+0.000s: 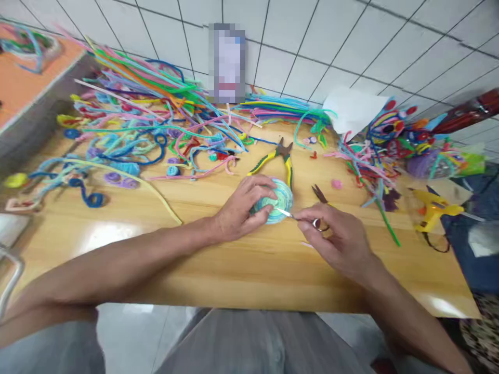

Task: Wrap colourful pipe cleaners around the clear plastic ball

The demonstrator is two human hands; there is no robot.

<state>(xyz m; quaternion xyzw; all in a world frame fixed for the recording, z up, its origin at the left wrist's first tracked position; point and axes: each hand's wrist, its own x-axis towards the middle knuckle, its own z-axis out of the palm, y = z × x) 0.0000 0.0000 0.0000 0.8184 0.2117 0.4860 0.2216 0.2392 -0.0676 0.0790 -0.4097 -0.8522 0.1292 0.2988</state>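
My left hand [247,208] presses its fingers and thumb onto a round blue-green coil of pipe cleaner [286,195] on the wooden table. In my right hand [335,234] is a slim tool with a pale pointed tip [284,212], which reaches the coil beside my left thumb; its exact kind is unclear. Just beyond the coil lie cutting pliers [286,150], jaws pointing away, with yellow-green handles spread. Close to my right knuckles, the dark jaws of a second tool [319,194] show, its handles mostly hidden by the hand.
Tangled pipe cleaners [128,130] heap over the left and back of the table [234,270]. At the right lie more pipe cleaners [366,161] and a yellow glue gun [436,208]. A phone-like object with blurred screen [227,65] stands against the tiled wall.
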